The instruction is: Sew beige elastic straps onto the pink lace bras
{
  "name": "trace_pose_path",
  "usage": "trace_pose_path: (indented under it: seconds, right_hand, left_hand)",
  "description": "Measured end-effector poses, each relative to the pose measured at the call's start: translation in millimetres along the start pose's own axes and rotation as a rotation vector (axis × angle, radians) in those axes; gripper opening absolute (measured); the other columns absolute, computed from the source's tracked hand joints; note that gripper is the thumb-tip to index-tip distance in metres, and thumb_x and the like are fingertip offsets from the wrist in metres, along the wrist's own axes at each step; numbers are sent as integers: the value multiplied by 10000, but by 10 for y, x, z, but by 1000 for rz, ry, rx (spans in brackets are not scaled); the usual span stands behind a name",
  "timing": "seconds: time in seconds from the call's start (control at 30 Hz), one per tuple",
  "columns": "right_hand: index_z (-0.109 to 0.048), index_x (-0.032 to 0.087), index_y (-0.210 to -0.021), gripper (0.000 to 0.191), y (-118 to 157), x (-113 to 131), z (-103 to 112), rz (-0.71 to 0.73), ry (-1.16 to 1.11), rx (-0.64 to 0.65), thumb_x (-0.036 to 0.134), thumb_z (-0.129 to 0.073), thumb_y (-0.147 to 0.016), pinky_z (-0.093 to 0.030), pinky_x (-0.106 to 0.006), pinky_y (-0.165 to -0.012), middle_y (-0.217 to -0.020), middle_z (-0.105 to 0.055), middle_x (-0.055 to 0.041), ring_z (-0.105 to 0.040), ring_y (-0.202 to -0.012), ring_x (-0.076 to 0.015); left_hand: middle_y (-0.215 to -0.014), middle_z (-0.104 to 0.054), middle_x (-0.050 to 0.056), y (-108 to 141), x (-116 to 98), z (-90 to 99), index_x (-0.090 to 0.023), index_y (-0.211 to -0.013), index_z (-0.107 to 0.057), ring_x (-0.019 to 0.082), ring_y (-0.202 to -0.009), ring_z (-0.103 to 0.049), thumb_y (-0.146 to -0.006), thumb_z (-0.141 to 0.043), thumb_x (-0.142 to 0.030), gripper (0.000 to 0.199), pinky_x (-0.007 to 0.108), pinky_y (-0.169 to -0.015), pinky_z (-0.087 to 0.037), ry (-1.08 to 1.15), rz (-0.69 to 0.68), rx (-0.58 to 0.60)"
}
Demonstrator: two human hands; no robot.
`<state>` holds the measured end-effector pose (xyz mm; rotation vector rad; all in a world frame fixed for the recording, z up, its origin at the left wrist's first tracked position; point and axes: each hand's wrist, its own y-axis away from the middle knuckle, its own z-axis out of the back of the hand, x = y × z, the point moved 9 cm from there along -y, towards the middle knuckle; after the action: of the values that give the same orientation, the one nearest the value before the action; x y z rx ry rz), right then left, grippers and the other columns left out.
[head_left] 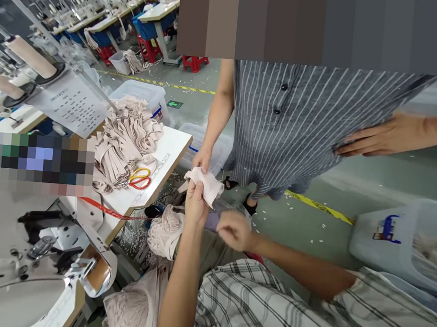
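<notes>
My left hand (197, 204) grips a small beige fabric piece (211, 185), thumb on top, above my lap. A co-worker's hand (202, 160) touches the far edge of the same piece. To its right, my right hand (236, 230) is curled into a loose fist, slightly blurred, with nothing visible in it. A bundle of beige fabric (165, 232) lies just left of my left forearm. On the white table, a heap of beige fabric strips (125, 141) lies beside scissors with yellow and red handles (140, 178).
A sewing machine (33, 250) stands at left, with thread cones (32, 57) above it. A co-worker in a striped dress (282, 123) stands close in front. Plastic bins (372, 231) stand at right and behind the table (166, 149). More beige fabric (135, 303) hangs below.
</notes>
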<state>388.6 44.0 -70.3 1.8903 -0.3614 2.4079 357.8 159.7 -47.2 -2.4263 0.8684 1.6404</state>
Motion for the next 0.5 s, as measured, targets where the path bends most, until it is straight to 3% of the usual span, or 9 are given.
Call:
trace_pose_path:
  seconds: [0.13,0.2,0.27,0.33,0.4,0.5]
  right_hand:
    - [-507,269,-548,165,438,-156,-822,-3,1,372,315,-596,-679,-387,-357,-582,-583,-578,-23,-571,-563,-205]
    - [-446,238,-499,200,528,-250,-1134,-25,21,469,271,-566,-655,-344,-320,-556,-538,-541,-3,-581,-561,-191]
    - [-393,211,-472,236,544,-336,-1322,-52,53,512,252,-563,-629,-282,-294,-540,-491,-479,7,-574,-564,-182]
    - [-378,203,-467,248,522,-385,-1389,-77,82,521,249,-571,-616,-238,-279,-537,-479,-446,13,-557,-566,-174]
    - [-391,211,-463,235,498,-388,-1362,-95,96,508,249,-557,-625,-225,-279,-540,-490,-455,14,-535,-568,-169]
    - [-450,272,-454,212,494,-351,-1266,-108,74,477,280,-520,-654,-244,-302,-544,-527,-509,10,-490,-578,-179]
  left_hand:
    - [-1456,-573,44,30,-220,-349,-303,-1445,-454,182,-1316,-567,-1003,-401,-235,450,278,-995,-529,-214,-68,116]
    - [-1440,-588,50,80,-263,-466,-317,-1463,-437,194,-1254,-615,-1008,-418,-257,460,293,-951,-551,-248,-46,192]
    - [-1339,-661,65,181,-223,-461,-305,-1416,-516,209,-1111,-689,-986,-498,-312,430,325,-912,-567,-285,-2,263]
    - [-1189,-732,85,338,-81,-287,-261,-1289,-647,220,-966,-726,-915,-632,-375,392,353,-891,-569,-313,86,298]
    - [-1057,-765,91,536,145,73,-226,-1118,-744,224,-878,-732,-776,-782,-444,407,349,-852,-571,-331,250,242]
    - [-932,-764,82,819,283,647,-207,-952,-768,215,-820,-731,-671,-846,-510,420,325,-769,-571,-321,356,78]
